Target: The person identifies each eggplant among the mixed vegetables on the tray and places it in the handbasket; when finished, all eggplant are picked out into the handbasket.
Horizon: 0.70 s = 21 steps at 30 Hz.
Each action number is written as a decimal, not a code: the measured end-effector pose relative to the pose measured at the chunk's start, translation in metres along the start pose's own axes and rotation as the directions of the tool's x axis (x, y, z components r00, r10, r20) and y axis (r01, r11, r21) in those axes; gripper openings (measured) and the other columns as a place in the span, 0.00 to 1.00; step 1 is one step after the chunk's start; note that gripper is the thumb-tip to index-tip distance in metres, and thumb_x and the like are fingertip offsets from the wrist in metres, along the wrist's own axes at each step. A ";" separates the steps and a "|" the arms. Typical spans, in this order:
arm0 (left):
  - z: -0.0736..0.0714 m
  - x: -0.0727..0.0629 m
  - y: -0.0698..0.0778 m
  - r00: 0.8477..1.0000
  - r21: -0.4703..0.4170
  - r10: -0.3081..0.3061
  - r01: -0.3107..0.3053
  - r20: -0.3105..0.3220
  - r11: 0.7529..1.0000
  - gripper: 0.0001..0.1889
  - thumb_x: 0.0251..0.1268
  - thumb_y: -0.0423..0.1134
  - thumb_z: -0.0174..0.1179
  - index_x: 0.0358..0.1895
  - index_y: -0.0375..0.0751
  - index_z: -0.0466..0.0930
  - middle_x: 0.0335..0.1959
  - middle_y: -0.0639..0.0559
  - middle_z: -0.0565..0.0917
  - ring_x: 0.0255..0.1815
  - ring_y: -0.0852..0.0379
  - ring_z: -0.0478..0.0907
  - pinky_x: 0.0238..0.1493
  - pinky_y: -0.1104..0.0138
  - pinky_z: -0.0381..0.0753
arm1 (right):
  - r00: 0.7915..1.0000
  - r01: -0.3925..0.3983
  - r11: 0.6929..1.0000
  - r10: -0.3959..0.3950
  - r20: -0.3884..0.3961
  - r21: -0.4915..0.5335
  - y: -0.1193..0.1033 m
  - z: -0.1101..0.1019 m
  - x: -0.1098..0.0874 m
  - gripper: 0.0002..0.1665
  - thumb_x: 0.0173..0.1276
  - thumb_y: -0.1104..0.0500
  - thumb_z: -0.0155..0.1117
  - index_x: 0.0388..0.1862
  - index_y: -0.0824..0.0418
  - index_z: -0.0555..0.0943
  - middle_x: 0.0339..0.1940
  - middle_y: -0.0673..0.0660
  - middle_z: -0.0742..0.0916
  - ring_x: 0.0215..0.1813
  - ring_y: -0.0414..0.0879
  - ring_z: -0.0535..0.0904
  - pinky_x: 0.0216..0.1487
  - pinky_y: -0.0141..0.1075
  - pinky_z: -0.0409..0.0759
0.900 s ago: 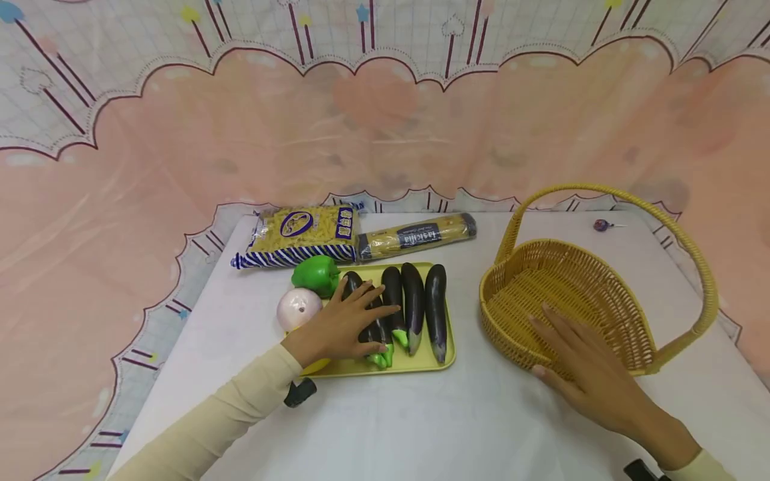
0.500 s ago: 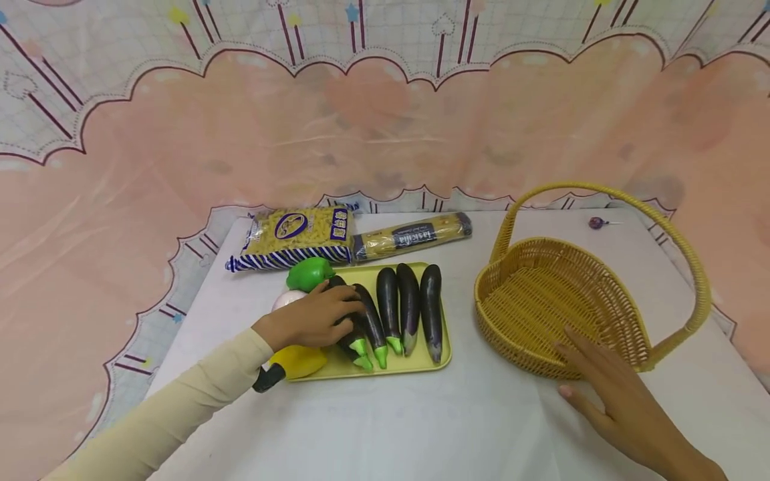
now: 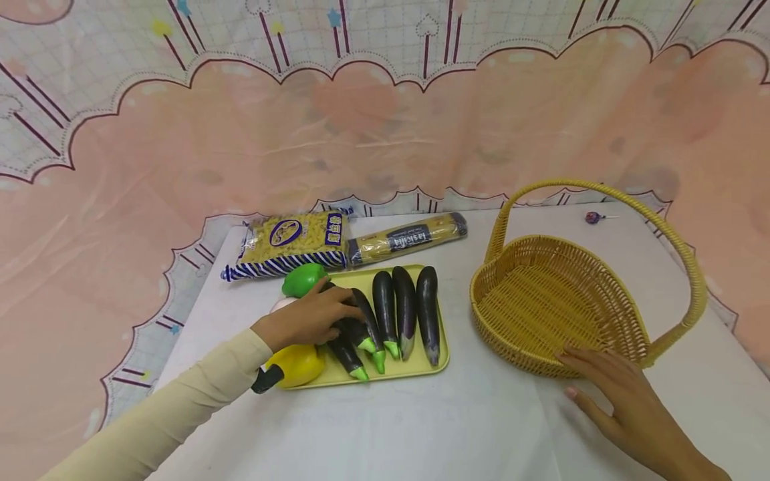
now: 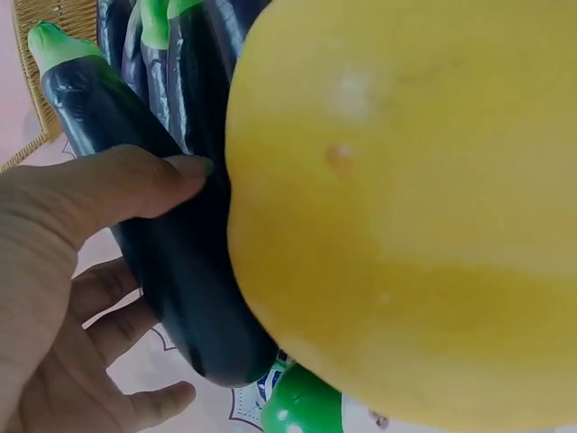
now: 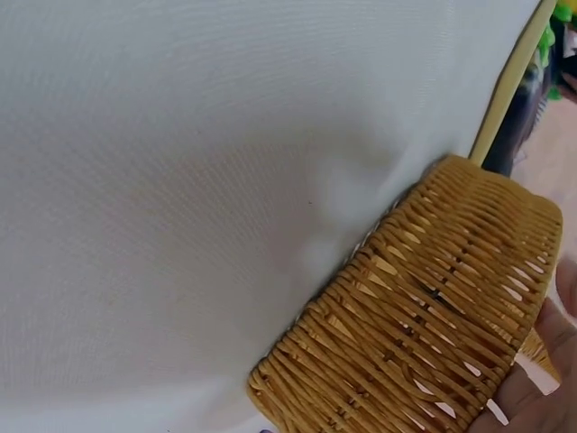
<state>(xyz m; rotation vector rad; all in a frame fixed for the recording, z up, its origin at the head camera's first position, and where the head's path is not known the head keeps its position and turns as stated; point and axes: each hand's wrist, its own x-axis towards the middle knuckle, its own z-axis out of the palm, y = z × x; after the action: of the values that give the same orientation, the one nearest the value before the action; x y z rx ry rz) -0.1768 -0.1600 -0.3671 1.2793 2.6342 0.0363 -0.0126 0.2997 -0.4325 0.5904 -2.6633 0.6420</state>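
In the head view my left hand is over the left part of a yellow tray and grips a dark eggplant. The left wrist view shows the thumb across the same eggplant, with fingers on its far side. Several other eggplants lie side by side on the tray. A smooth, rounded yellow vegetable or fruit sits below that wrist. My right hand rests at the near rim of a wicker basket, fingers over the rim and thumb outside. Nothing is in the basket.
A green bell pepper and a partly hidden pale round vegetable are at the tray's left. Behind lie a pasta bag and a long spaghetti pack. The basket's tall handle arches upward. A lollipop lies at back right.
My left hand has gone from spread fingers over the eggplants to gripping one, which has shifted a little above its neighbours. My right hand has drawn slightly back to the basket's near rim.
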 end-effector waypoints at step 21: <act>-0.019 0.026 0.011 0.996 0.091 0.057 -0.051 -0.070 0.995 0.24 0.64 0.45 0.65 0.63 0.49 0.77 0.48 0.46 0.79 0.47 0.50 0.76 0.55 0.49 0.76 | 0.988 0.104 0.993 -0.109 -0.109 -0.054 0.014 0.005 0.002 0.36 0.81 0.41 0.25 0.59 0.51 0.81 0.50 0.51 0.85 0.52 0.46 0.73 0.69 0.21 0.46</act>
<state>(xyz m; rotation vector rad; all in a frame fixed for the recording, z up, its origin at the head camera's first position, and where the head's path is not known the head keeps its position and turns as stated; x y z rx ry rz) -0.1874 -0.1320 -0.3520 1.4035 2.6896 -0.0276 -0.0223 0.3079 -0.4410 0.6587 -2.5167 0.5623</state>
